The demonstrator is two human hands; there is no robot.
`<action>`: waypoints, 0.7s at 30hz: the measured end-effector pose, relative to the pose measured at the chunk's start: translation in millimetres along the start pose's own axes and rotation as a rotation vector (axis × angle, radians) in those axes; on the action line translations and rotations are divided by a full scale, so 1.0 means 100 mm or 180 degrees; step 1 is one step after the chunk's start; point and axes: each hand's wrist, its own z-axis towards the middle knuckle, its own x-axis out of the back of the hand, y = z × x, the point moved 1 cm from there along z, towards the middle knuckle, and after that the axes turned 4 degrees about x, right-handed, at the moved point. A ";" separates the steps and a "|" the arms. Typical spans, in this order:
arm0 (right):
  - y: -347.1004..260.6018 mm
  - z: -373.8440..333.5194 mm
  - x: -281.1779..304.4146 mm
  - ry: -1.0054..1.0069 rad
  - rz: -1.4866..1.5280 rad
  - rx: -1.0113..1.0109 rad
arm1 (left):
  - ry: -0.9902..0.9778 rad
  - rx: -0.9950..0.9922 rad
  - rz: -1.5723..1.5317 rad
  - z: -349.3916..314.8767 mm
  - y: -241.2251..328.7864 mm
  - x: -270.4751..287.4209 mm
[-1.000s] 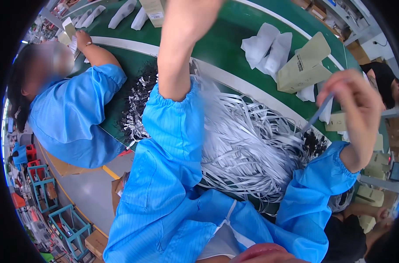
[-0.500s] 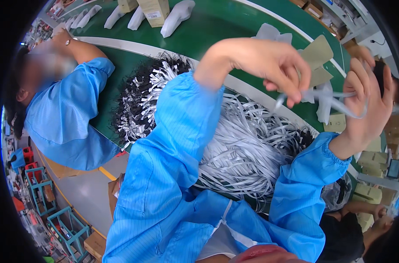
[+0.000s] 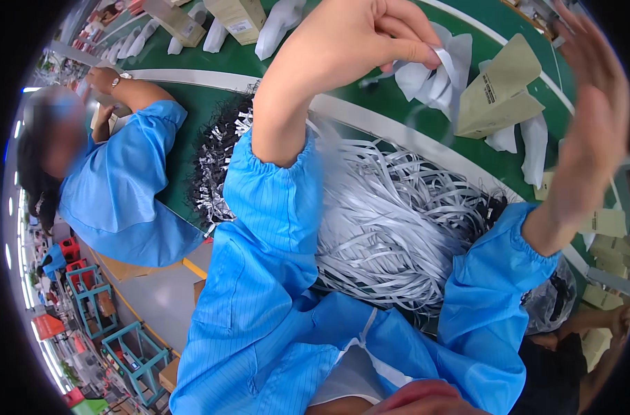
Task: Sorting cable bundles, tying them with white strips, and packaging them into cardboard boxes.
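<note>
My left hand [image 3: 360, 45] is raised over the far side of the bench, closed with thumb and fingertips pinching a pale flat strap [image 3: 445, 68]. The strap's lower part is blurred against a white wrapped item [image 3: 425, 84] behind it. At the right my right hand [image 3: 595, 131] is up, smeared by motion, its fingers stretched out and nothing visible in them. Between my forearms a large heap of silvery-white flat straps [image 3: 391, 228] lies on the bench.
A heap of black and white strap ends [image 3: 214, 173] lies left of my arm. An open beige carton [image 3: 501, 90] stands on the green conveyor [image 3: 370, 104], among white wrapped items. A co-worker in blue [image 3: 131, 173] sits at the left. A clear plastic bag [image 3: 550, 304] is at the right.
My left hand has risen and moved left with the strap. My right hand has let go of the strap and moved up and right, its fingers straightening. The view has shifted slightly.
</note>
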 end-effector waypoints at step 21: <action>0.62 -0.24 -0.78 0.1718 0.3698 -0.3626 | 0.0391 -0.0035 0.0770 0.09 -0.26 0.01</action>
